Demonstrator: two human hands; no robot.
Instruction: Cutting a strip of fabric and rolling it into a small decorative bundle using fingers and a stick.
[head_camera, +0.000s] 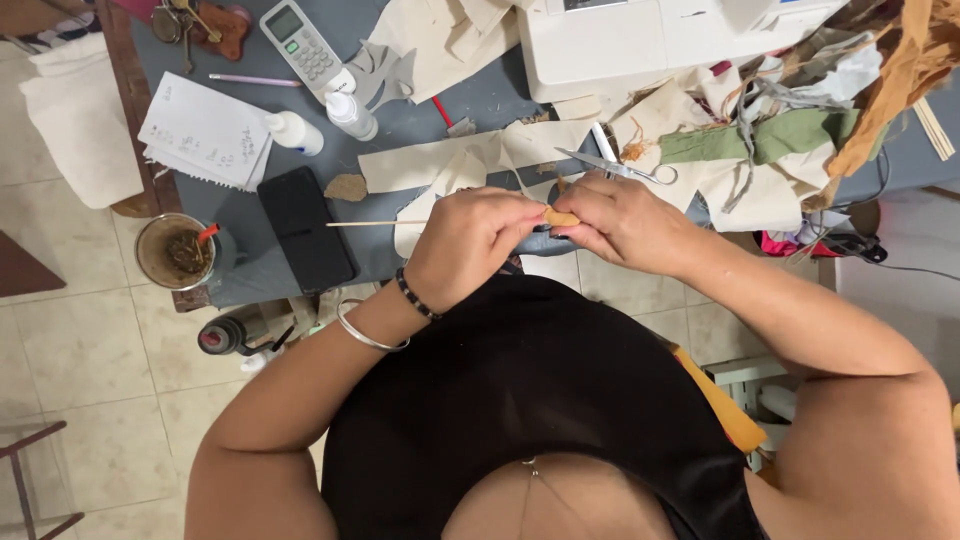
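Two hands: left hand (470, 240) and right hand (625, 222) pinch a small tan fabric piece (560, 217) on a thin wooden stick (375, 223).
Progress: seemingly midway; stick mostly bare.
Nearby: scissors (615, 165) idle on counter (500, 100).

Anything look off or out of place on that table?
Mostly clutter. Open scissors lie blades apart on the cream fabric just beyond the right hand. Fabric scraps are heaped at the right edge. The left hand and right hand hold a thin stick. Nothing spilled.
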